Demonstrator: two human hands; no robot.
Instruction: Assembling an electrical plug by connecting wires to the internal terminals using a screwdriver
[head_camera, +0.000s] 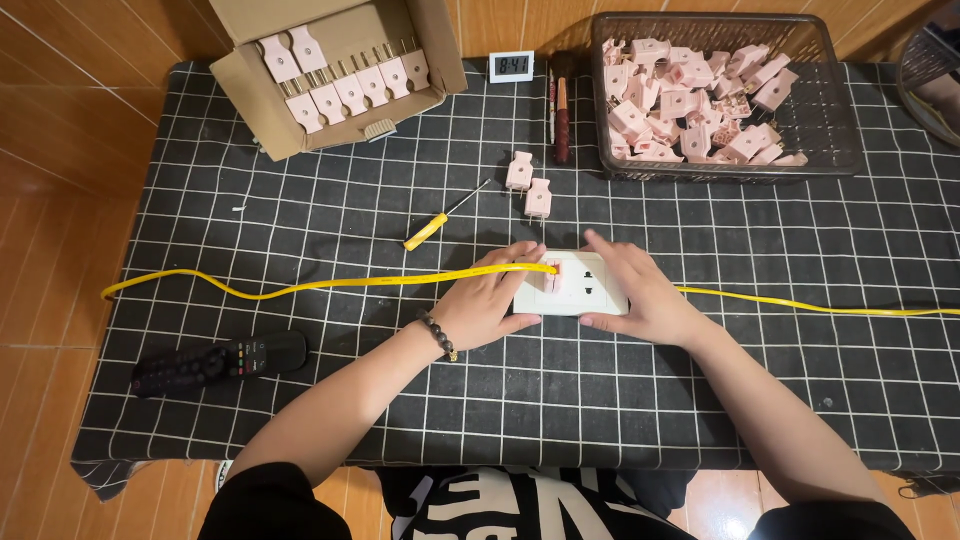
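A white socket block (588, 295) lies flat on the black grid cloth (400, 400) at the table's middle. A pink plug (552, 279) with a yellow cable (330, 284) running left sits in its left outlet. My left hand (487, 297) rests against the block's left end, with its fingers on the pink plug and the cable. My right hand (640, 290) lies over the block's right end and holds it down. A second yellow cable (800, 303) leads off to the right.
Two loose pink plugs (528, 184) and a yellow-handled screwdriver (440, 219) lie behind the block. A cardboard box (335, 70) of plugs is back left, a dark wire basket (720, 95) of plugs back right. A black remote (218, 362) lies front left.
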